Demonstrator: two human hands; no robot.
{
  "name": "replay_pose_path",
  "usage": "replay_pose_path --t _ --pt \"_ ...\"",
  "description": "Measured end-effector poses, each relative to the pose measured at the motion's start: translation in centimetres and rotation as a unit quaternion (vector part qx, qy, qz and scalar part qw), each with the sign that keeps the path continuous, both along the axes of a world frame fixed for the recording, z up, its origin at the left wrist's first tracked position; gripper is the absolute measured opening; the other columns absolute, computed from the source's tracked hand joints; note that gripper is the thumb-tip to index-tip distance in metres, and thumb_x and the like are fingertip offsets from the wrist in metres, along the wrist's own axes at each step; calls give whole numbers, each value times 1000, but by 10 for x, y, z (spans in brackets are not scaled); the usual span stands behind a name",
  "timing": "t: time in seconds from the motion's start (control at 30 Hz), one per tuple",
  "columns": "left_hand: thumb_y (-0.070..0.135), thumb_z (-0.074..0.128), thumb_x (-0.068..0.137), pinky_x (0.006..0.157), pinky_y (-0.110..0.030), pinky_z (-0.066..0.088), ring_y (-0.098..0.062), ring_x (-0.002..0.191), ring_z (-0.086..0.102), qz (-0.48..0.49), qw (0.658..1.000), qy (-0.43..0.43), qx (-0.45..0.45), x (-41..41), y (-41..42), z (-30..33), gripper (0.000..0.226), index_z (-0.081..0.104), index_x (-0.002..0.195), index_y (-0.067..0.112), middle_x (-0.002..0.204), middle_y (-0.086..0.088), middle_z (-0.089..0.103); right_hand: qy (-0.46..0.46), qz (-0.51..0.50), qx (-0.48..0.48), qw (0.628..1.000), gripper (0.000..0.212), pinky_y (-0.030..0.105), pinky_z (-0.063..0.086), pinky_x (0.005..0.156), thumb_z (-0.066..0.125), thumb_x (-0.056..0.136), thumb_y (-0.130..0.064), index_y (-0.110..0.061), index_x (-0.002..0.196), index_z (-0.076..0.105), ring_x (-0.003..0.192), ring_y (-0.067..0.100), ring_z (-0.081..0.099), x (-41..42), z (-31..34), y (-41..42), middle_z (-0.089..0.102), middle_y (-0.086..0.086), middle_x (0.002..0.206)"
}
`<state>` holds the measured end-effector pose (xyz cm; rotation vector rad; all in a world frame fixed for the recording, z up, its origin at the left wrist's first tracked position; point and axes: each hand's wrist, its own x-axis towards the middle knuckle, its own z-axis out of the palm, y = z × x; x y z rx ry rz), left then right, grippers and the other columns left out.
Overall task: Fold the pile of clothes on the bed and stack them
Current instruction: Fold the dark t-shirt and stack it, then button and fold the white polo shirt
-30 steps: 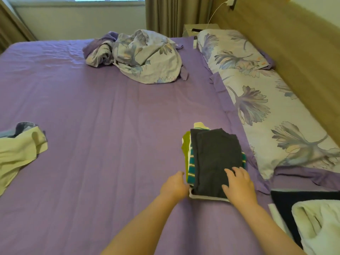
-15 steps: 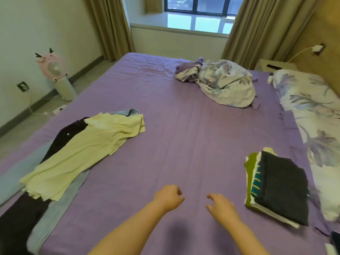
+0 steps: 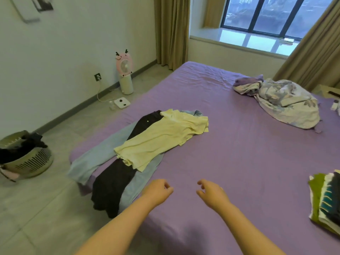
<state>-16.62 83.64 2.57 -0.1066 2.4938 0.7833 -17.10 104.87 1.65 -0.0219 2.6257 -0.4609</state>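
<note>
Two hands: both are held over the purple bed (image 3: 230,153), near the front edge, and they touch nothing.
Left hand: the left hand (image 3: 157,190) is loosely curled, with its fingers bent in and nothing in it.
Right hand: the right hand (image 3: 211,191) is half spread, with the fingers curved a little and nothing in it.
Folded stack: the folded stack (image 3: 325,201) lies on the bed at the right edge of the view, well apart from the hands. A green piece is at the bottom, then pale and striped teal ones, then a dark one on top. Part of it is cut off by the edge of the view.
Clothes not folded: three pieces lie in a loose pile on the left side of the bed.
Black pants: the black pants (image 3: 114,183) lie long and flat on the light blue pants (image 3: 95,157). The legs of both hang over the bed's edge.
Yellow shirt: the pale yellow shirt (image 3: 158,138) lies spread out on top of both pants.
Blanket: a flowered blanket (image 3: 287,103) sits in a heap far back on the right of the bed.
Floor: a laundry basket (image 3: 25,159) with dark clothes in it stands on the left. Farther back a pink fan (image 3: 125,70) stands by the wall, with a white scale (image 3: 121,102) on the floor near it.
Window: a window (image 3: 272,15) with tan curtains (image 3: 171,30) is at the very back.
</note>
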Motion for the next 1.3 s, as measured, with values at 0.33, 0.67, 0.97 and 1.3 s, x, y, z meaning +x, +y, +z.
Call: replay_pose_path --t 0.33,0.67,0.97,1.3 --pt "27 46 95 64 -30 38 -16 70 49 120 991 25 48 -11 -100 -1 24 59 82 12 78 -6 57 39 12 -70 997 37 32 46 95 42 100 -32 -18 133 50 109 19 58 -34 11 -98 62 2 120" --pt "26 49 95 67 -23 48 -9 68 61 131 988 -21 82 -96 -106 -46 25 63 89 6 83 -6 68 -18 -41 -107 993 36 27 47 91 40 99 -28 -19 132 53 109 17 58 -114 -41 -102 63 -1 121" --pt "25 47 97 66 -21 45 -9 69 59 81 991 -43 93 -231 -59 -60 23 61 84 12 76 -2 62 -68 -119 -83 987 36 25 46 87 38 99 -24 -20 131 53 107 17 59 -228 -76 -43 61 -1 123" --pt "30 45 99 82 -26 47 -12 92 62 0 999 -16 45 -400 -19 -76 23 65 101 18 97 5 66 -34 -151 -66 986 20 28 37 60 39 95 -20 -13 90 57 86 24 55 -400 -107 6 59 3 92"
